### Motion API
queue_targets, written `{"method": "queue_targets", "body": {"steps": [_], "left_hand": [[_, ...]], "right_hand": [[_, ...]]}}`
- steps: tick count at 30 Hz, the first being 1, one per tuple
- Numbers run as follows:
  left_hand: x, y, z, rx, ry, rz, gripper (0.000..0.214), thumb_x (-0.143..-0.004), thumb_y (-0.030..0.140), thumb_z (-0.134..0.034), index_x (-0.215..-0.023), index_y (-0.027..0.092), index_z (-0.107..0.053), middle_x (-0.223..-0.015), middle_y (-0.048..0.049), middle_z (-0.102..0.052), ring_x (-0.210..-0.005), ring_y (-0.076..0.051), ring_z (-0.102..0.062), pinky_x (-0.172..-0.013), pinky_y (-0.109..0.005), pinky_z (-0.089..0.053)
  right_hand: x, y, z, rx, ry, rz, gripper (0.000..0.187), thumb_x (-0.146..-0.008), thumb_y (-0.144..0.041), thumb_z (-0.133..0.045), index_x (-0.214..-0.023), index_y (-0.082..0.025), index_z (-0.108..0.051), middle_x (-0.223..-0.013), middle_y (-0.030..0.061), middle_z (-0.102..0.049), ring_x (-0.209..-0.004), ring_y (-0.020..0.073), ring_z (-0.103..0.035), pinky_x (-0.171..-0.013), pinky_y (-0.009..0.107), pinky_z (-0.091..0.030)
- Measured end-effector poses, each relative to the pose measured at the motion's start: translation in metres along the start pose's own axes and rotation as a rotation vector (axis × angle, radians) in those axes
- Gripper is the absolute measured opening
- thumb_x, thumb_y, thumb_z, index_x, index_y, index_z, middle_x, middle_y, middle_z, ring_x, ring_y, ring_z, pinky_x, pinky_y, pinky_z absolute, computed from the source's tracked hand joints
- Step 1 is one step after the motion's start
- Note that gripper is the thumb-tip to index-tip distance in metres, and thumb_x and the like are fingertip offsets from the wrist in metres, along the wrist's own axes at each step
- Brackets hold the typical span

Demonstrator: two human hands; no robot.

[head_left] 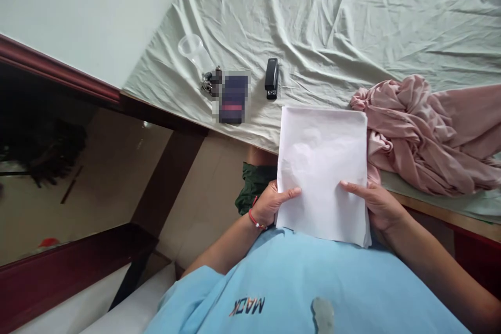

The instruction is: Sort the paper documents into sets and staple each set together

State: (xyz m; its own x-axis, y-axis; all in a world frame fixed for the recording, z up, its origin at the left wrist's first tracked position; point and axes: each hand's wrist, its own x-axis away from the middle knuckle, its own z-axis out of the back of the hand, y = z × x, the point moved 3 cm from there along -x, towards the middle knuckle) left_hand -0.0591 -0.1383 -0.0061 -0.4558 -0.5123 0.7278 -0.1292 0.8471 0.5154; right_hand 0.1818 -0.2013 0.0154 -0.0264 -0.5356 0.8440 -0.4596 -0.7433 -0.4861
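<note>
A stack of white paper sheets is held upright in front of my blue shirt, at the near edge of the cloth-covered surface. My left hand grips its left side, thumb laid across the front and fingers hidden behind. On the opposite side my right hand holds it the same way. Beyond the top edge of the sheets, a black stapler lies on the pale green cloth, touched by neither hand.
A pale green sheet covers the surface. Left of the stapler are a blurred dark rectangular item, some keys and a clear plastic cup on its side. Crumpled pink cloth lies right. A dark red wooden frame stands left.
</note>
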Motion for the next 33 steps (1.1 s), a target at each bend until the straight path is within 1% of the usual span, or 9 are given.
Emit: {"method": "queue_targets", "body": {"steps": [5, 11, 14, 17, 19, 23, 25, 30, 33], "left_hand": [[-0.011, 0.026, 0.001, -0.028, -0.024, -0.148, 0.053, -0.069, 0.049, -0.094, -0.107, 0.015, -0.080, -0.103, -0.0117, -0.083, -0.092, -0.027, -0.079, -0.087, -0.037, -0.060], [-0.023, 0.071, -0.009, 0.053, -0.020, -0.274, 0.049, -0.068, 0.039, -0.094, -0.107, 0.015, -0.078, -0.099, -0.0108, -0.084, -0.103, -0.031, -0.079, -0.101, -0.044, -0.059], [-0.032, 0.075, -0.015, 0.031, 0.023, -0.280, 0.047, -0.064, 0.038, -0.096, -0.100, 0.016, -0.078, -0.091, -0.0078, -0.084, -0.092, -0.029, -0.080, -0.095, -0.044, -0.062], [-0.037, 0.069, -0.021, 0.010, 0.012, -0.305, 0.049, -0.063, 0.042, -0.096, -0.101, 0.018, -0.079, -0.092, -0.0056, -0.083, -0.091, -0.027, -0.080, -0.093, -0.042, -0.062], [-0.037, 0.066, -0.026, -0.001, 0.006, -0.329, 0.050, -0.064, 0.044, -0.096, -0.103, 0.019, -0.078, -0.093, -0.0045, -0.083, -0.095, -0.026, -0.079, -0.094, -0.041, -0.061], [-0.032, 0.065, -0.034, -0.040, 0.006, -0.361, 0.050, -0.065, 0.048, -0.096, -0.103, 0.020, -0.078, -0.099, -0.0046, -0.083, -0.099, -0.026, -0.078, -0.094, -0.039, -0.060], [-0.028, 0.063, -0.037, -0.066, 0.003, -0.367, 0.051, -0.066, 0.051, -0.095, -0.103, 0.020, -0.078, -0.100, -0.0053, -0.083, -0.097, -0.026, -0.077, -0.092, -0.039, -0.060], [-0.012, 0.052, -0.036, -0.198, 0.023, -0.406, 0.051, -0.074, 0.059, -0.088, -0.104, 0.019, -0.079, -0.101, -0.0066, -0.083, -0.091, -0.024, -0.076, -0.083, -0.034, -0.059], [-0.008, 0.049, -0.033, -0.247, 0.015, -0.426, 0.050, -0.078, 0.060, -0.085, -0.105, 0.019, -0.078, -0.105, -0.0074, -0.083, -0.092, -0.024, -0.076, -0.083, -0.033, -0.059]], "right_hand": [[-0.002, 0.008, 0.006, 0.012, 0.035, 0.020, 0.043, -0.064, -0.040, -0.096, -0.100, -0.026, -0.076, -0.105, 0.0087, -0.081, -0.091, 0.0311, -0.078, -0.081, 0.042, -0.066], [0.002, 0.005, -0.001, 0.187, -0.064, 0.084, 0.045, -0.069, -0.054, -0.091, -0.098, -0.023, -0.076, -0.104, 0.0118, -0.080, -0.090, 0.0327, -0.077, -0.078, 0.044, -0.064], [0.008, -0.023, 0.005, 0.479, 0.023, 0.399, 0.058, -0.078, -0.060, -0.082, -0.123, -0.026, -0.070, -0.120, 0.0113, -0.076, -0.104, 0.0349, -0.074, -0.084, 0.048, -0.063], [0.028, -0.072, 0.012, 0.792, 0.448, 0.942, 0.074, -0.090, -0.051, -0.071, -0.157, -0.035, -0.044, -0.139, 0.0114, -0.066, -0.123, 0.0386, -0.067, -0.097, 0.056, -0.059], [0.041, -0.103, 0.004, 1.035, 0.724, 1.264, 0.067, -0.096, -0.045, -0.062, -0.160, -0.035, -0.043, -0.154, 0.0133, -0.055, -0.145, 0.0426, -0.049, -0.111, 0.061, -0.049], [0.033, -0.147, -0.033, 1.289, 0.555, 1.471, 0.049, -0.104, -0.040, -0.050, -0.148, -0.020, -0.059, -0.144, 0.0183, -0.063, -0.142, 0.0394, -0.051, -0.122, 0.060, -0.038], [0.019, -0.160, -0.049, 1.370, 0.483, 1.435, 0.049, -0.105, -0.042, -0.046, -0.145, -0.019, -0.060, -0.146, 0.0173, -0.061, -0.143, 0.0388, -0.049, -0.120, 0.059, -0.038], [-0.011, -0.165, -0.067, 1.539, 0.234, 1.284, 0.041, -0.107, -0.041, -0.037, -0.114, -0.020, -0.071, -0.107, 0.0152, -0.073, -0.125, 0.0391, -0.058, -0.109, 0.061, -0.041], [-0.015, -0.167, -0.069, 1.517, 0.224, 1.292, 0.039, -0.106, -0.040, -0.037, -0.108, -0.020, -0.070, -0.107, 0.0155, -0.072, -0.115, 0.0356, -0.060, -0.101, 0.052, -0.045]]}}
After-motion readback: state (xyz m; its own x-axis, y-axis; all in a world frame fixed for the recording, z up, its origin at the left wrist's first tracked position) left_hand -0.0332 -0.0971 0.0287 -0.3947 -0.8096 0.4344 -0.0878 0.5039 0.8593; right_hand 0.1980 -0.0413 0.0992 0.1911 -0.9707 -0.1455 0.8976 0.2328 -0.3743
